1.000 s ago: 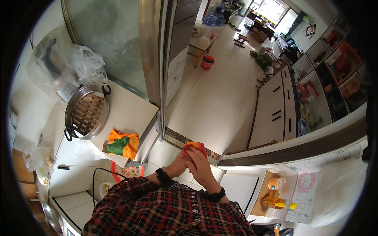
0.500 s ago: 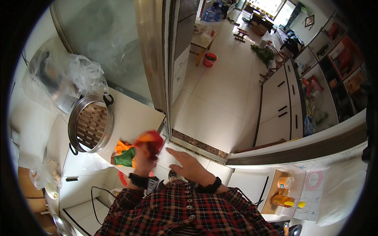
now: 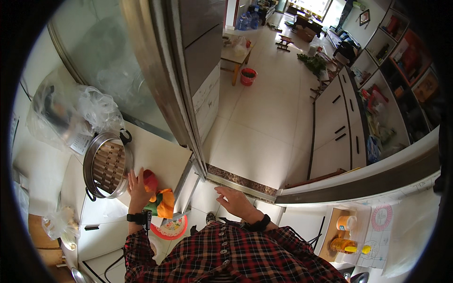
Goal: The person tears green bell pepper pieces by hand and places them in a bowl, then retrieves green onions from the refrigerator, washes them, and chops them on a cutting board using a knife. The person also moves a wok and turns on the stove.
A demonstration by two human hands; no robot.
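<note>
A crumpled red, orange and green cloth (image 3: 165, 203) lies at the front edge of the pale counter (image 3: 163, 153), with its orange part hanging over the edge. My left hand (image 3: 138, 191) is at the cloth's left side, fingers spread upward; the thumb side is close to the red part, and whether they touch is hard to tell. Just left of that hand stands a round metal steamer tray (image 3: 87, 165) with black handles and a brown slatted base. My right hand (image 3: 236, 203) hovers over the floor before the doorway, empty, its fingers stretched out to the left.
A red-rimmed basin (image 3: 172, 232) sits on the floor below the counter. Plastic bags (image 3: 99, 108) stand behind the steamer. A door frame (image 3: 158, 61) rises beside the counter. At right, a jar (image 3: 347, 222) and an oil bottle (image 3: 342, 245) stand on a shelf.
My left hand has moved left, and the cloth it was lifting now lies on the counter edge. My right hand has shifted slightly right. The basin has come into clearer view.
</note>
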